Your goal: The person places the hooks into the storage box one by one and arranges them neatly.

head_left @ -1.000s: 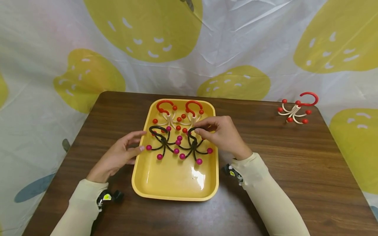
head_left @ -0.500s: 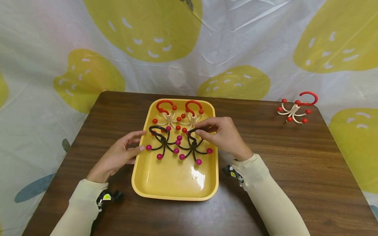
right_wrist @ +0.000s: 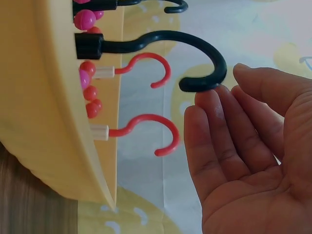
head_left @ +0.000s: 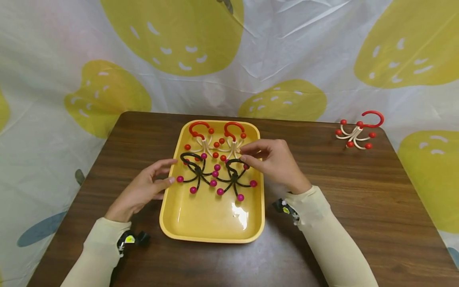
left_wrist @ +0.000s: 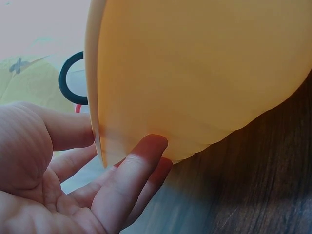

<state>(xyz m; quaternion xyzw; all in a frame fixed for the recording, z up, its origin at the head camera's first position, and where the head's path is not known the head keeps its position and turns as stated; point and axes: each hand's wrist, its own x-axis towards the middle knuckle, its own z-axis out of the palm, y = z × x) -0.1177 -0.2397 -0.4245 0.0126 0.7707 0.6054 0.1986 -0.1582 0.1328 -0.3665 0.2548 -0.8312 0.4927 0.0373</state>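
Observation:
My left hand (head_left: 143, 187) holds the left rim of a yellow plastic tray (head_left: 212, 240); in the left wrist view the thumb is at the rim and fingers (left_wrist: 146, 156) rest on the outer wall. Inside the tray stand two black hook hangers with magenta balls on curved arms, a right one (head_left: 234, 175) and a left one (head_left: 197, 171). Behind them are two cream hangers with red hooks (head_left: 234, 145) and red balls. My right hand (head_left: 277, 163) is by the right black hanger's hook (right_wrist: 214, 63), thumb apart from it and fingertips close beneath its curve.
Another cream and red hanger (head_left: 355, 135) stands at the far right corner of the brown wooden table (head_left: 333, 191). A white cloth with a yellow fruit print (head_left: 283, 99) hangs right behind the table. The tray's back edge lies near the table's back edge.
My right hand has let go of the black hook, its thumb and fingers parting and shifting slightly right. The hook has turned a little to the left. My left hand stays on the tray.

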